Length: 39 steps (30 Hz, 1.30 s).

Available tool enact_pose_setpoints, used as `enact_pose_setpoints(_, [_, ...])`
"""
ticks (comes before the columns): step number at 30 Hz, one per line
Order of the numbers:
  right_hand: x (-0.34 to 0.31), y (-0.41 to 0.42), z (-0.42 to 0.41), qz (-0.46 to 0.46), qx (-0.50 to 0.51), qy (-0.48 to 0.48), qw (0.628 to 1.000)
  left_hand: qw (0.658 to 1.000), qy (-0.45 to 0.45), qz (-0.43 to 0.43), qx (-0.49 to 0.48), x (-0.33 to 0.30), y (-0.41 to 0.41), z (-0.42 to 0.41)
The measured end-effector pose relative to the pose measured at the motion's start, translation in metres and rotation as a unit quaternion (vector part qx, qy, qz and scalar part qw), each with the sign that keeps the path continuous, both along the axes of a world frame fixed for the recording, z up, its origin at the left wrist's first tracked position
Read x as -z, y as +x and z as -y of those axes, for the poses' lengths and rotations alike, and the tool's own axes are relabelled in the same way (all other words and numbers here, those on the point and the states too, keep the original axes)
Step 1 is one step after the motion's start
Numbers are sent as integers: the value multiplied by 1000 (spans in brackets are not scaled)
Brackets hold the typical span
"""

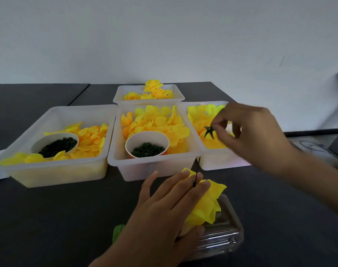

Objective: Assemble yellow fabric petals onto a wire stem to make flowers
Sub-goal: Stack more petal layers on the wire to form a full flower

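Petals (91,139), round and crinkly yellow, fill the left tub (54,170) around a bowl of dark rings (57,144). Left hand (164,214) grips a ruffled flower (208,205), thin black stem (197,170) poking up between its fingers. Right hand (251,132) pinches a spiky green calyx (209,132) over the right tub (218,158).

Plain white wall (164,35) behind dark grey table (48,218), dim light

Two bare hands (164,207) and forearms (no sleeves showing).
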State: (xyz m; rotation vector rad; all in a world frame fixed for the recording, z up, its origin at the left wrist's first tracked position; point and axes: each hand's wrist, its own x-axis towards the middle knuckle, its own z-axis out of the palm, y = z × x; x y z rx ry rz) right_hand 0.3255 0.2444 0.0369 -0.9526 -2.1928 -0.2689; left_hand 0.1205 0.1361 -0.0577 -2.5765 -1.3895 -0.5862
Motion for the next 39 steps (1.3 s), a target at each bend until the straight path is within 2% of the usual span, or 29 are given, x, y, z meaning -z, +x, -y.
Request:
enact_pose_setpoints(3, [6, -18, 35, -29, -71, 25, 997, 1000, 13, 1, 2, -1, 0, 0])
enact_pose_setpoints(8, [17, -23, 49, -31, -113, 49, 992, 1000, 28, -4, 1, -1, 0, 0])
enact_pose_setpoints(12, [26, -20, 48, -7, -100, 86, 991, 1000, 22, -2, -1, -1, -1, 1])
enact_pose_setpoints(16, [28, -18, 41, -32, -91, 111, 989, 1000, 12, -11, -5, -4, -1, 2])
enact_pose_setpoints(22, [41, -13, 35, 15, -118, 174, 977, 1000, 8, -8, -3, -5, -1, 3])
enact_pose_setpoints(30, [42, -6, 38, 14, -159, 186, 969, 1000, 6, -3, -5, -3, -3, 3])
enact_pose_setpoints(34, [40, -3, 41, 75, -173, 173, 967, 1000, 6, -2, -9, -3, -2, 3])
enact_pose_setpoints(36, [40, -2, 43, 102, -182, 136, 968, 1000, 3, -2, -10, -3, -2, 4])
enact_pose_setpoints(37, [39, -2, 45, 96, -185, 93, 974, 1000, -1, -2, -10, -3, -2, 4])
enact_pose_setpoints(39, [37, -6, 50, 7, -177, -25, 984, 1000, -7, -10, -12, -4, -3, 4])
